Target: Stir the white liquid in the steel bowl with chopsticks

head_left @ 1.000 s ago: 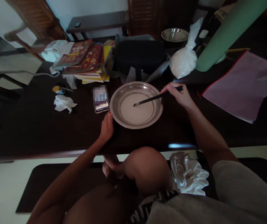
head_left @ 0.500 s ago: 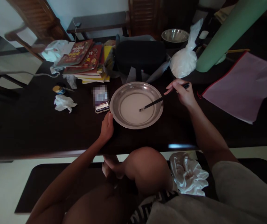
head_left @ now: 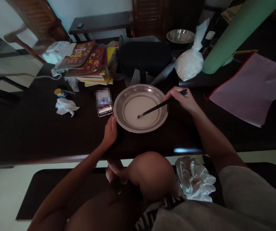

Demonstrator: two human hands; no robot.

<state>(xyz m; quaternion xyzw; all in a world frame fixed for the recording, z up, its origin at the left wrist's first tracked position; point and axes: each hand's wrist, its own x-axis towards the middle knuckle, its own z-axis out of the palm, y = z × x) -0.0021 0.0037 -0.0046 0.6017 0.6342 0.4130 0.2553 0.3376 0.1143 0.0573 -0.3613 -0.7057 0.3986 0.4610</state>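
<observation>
A wide metal bowl (head_left: 141, 127) with milky, whitish liquid (head_left: 138, 107) in it stands on the dark table near the front edge. My left hand (head_left: 110, 131) is closed at its left side, with the thumb by the rim and the other fingers partly hidden. In my right hand (head_left: 180, 98) is a pair of dark chopsticks (head_left: 158, 106), held slanting over the bowl's right rim. Their tips reach the liquid left of its middle. Beside the bowl on the left lies a lit phone (head_left: 105, 110), its upper part blurred.
Behind the bowl sits a black case (head_left: 145, 57), with stacked books (head_left: 87, 61) to its left. A tied bag of white powder (head_left: 189, 65), a green cylinder (head_left: 234, 41) and a pink mesh pouch (head_left: 246, 89) are right. Crumpled tissue (head_left: 66, 106) and a small jar (head_left: 60, 92) lie left.
My right hand has shifted left and slightly down, and the chopstick tips have moved left and a little nearer through the liquid. My left hand and the bowl stay in place.
</observation>
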